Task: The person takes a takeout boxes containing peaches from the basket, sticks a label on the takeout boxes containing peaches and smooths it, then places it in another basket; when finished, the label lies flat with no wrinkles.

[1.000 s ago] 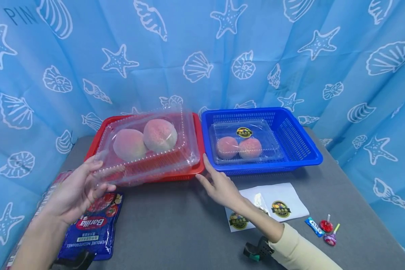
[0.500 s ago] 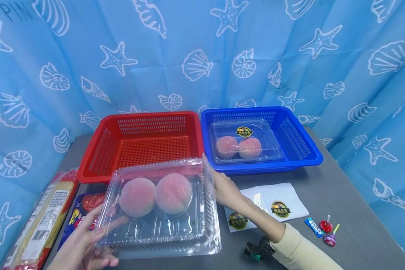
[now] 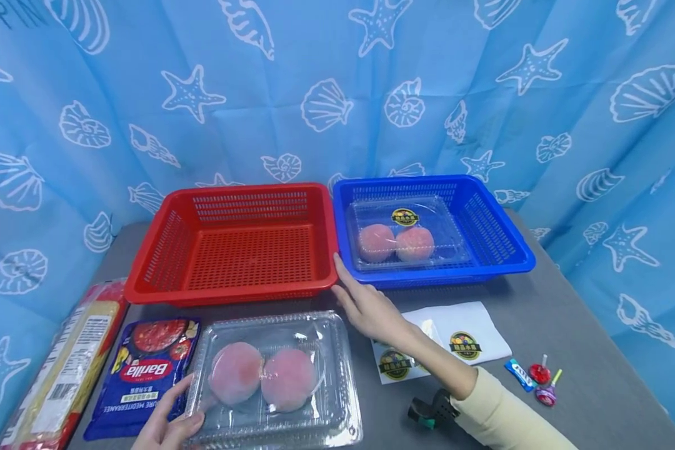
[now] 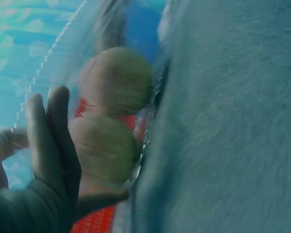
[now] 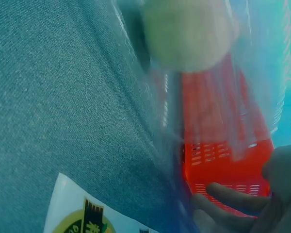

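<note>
A clear plastic clamshell box (image 3: 342, 375) with two peaches (image 3: 289, 379) inside sits low in front of the red basket (image 3: 230, 296). My left hand (image 3: 165, 422) pinches the box at its left edge, thumb toward the near side. The left wrist view is blurred but shows the fingers (image 4: 58, 141) alongside the clear plastic. At the red basket's front right corner, my right hand (image 3: 374, 312) touches the rim with extended fingers. A second clear box (image 3: 455, 247), with two peaches and a round fruit label, lies in the blue basket (image 3: 497, 250).
A Barilla sauce pouch (image 3: 146, 369) and a long pasta pack (image 3: 73, 369) lie at the left. White sheets with fruit labels (image 3: 465, 344), two lollipops (image 3: 545, 394) and a blue-wrapped candy (image 3: 520, 375) are at the right. A patterned blue curtain (image 3: 281, 81) hangs behind.
My left hand has brought the box with the peaches out of the red basket, toward me and down. The red basket now stands bare inside. My right hand stays at its corner.
</note>
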The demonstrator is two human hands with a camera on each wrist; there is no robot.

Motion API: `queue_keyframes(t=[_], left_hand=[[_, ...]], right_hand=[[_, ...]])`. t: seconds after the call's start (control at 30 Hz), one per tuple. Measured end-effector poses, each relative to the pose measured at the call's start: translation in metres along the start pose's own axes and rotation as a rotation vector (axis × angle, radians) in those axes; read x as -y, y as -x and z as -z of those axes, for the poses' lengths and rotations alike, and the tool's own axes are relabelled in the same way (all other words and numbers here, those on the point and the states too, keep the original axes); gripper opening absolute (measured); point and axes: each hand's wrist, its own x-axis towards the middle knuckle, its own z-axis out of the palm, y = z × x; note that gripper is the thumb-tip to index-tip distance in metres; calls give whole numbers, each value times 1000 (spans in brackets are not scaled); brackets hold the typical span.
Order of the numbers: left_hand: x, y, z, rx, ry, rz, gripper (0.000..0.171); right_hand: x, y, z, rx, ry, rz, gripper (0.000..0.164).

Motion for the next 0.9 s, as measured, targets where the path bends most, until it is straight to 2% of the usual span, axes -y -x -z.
queue_keyframes(t=[0.03, 0.07, 0.13, 0.23, 0.43, 0.67, 0.83, 0.9], left_hand=[[-2, 0, -7, -61, -17, 24, 66], [-4, -1, -13, -95, -13, 30, 72], [-11, -2, -22, -126, -15, 30, 80], [-20, -3, -31, -144, -37, 13, 80], [-29, -3, -40, -238, -114, -17, 72], [-36, -2, -40, -248, -188, 2, 72], [-44, 1, -35, -237, -312, -11, 78], [-47, 3, -35, -258, -394, -18, 85]], right_hand=[[0, 0, 0, 10, -3, -2, 66], [0, 0, 1, 26, -9, -10, 67], [0, 0, 2, 49, -26, -16, 69], [-1, 0, 2, 82, -64, -19, 69], [-3, 1, 3, 95, -115, 12, 68], [-3, 3, 3, 90, -137, -18, 66], [-2, 5, 5, 72, -145, -29, 63], [-2, 7, 6, 67, -156, -32, 63]])
